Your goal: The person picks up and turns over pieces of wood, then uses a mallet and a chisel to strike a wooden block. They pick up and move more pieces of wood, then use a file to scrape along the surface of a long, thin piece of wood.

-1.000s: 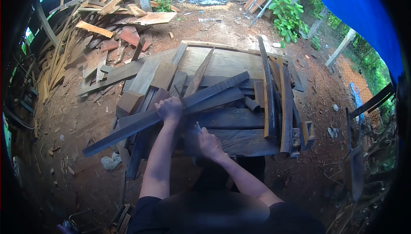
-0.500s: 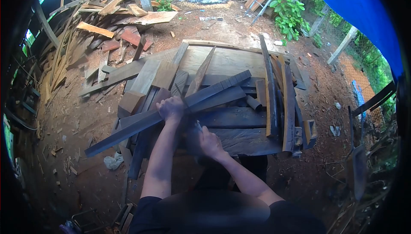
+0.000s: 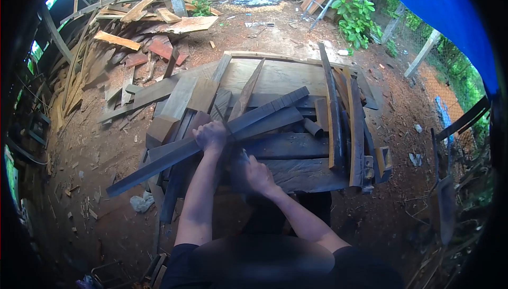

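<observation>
A long dark wooden bar (image 3: 153, 168) lies slantwise across the pile, with several crosswise lines near its far right end. My left hand (image 3: 210, 134) is closed around the bar near its middle. Just right of it, a thin dark blade, seen nearly edge-on, crosses the bar; it looks like a handsaw (image 3: 228, 126). My right hand (image 3: 259, 175) is wrapped round the tool's near end, below the bar, where a small pale bit shows by the fingers. The handle is mostly hidden by that hand. Under the bar is another dark board (image 3: 278, 121).
Dark planks (image 3: 296, 175) form the near part of the work surface, with a pale board (image 3: 286, 74) behind. Upright-lying strips (image 3: 355, 135) are at the right, wood blocks (image 3: 161, 128) at the left. A scrap heap (image 3: 143, 29) lies beyond, and a blue tarp (image 3: 450, 19) hangs upper right.
Very little differs. Both hands keep their grips, and the bar's near left end has shifted very slightly. The whole view has tilted a touch.
</observation>
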